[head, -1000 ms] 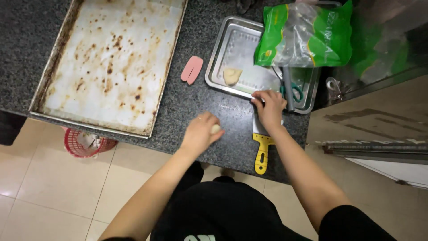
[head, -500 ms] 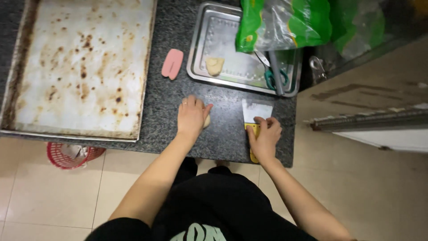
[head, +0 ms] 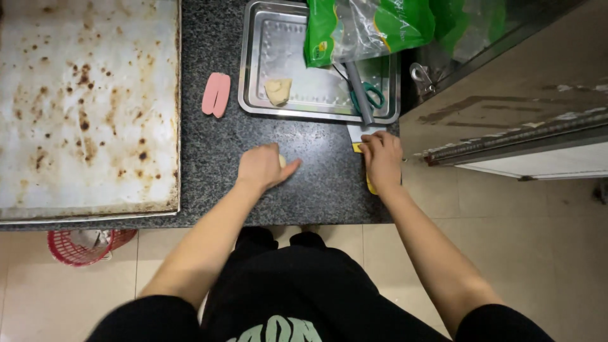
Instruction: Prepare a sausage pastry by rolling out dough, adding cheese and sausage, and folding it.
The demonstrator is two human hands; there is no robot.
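My left hand [head: 263,166] lies on the dark granite counter [head: 316,183], cupped over a small pale dough piece [head: 282,161] that peeks out beside my fingers. My right hand [head: 382,158] rests on a yellow-handled scraper [head: 370,185] with a metal blade [head: 364,132] at the counter's right edge, fingers curled over the handle. Behind both hands, a steel tray [head: 256,69] holds another dough lump [head: 278,90].
A large stained baking sheet [head: 82,107] fills the counter's left side. A pink scraper [head: 216,95] lies between it and the tray. A green-and-clear bag [head: 367,28] and green-handled scissors [head: 364,96] sit in the tray. A red basket [head: 85,246] stands on the floor.
My right hand moved from the tray's front edge down onto the scraper handle. My left hand stayed over the dough. The view shifted so the counter sits further left.
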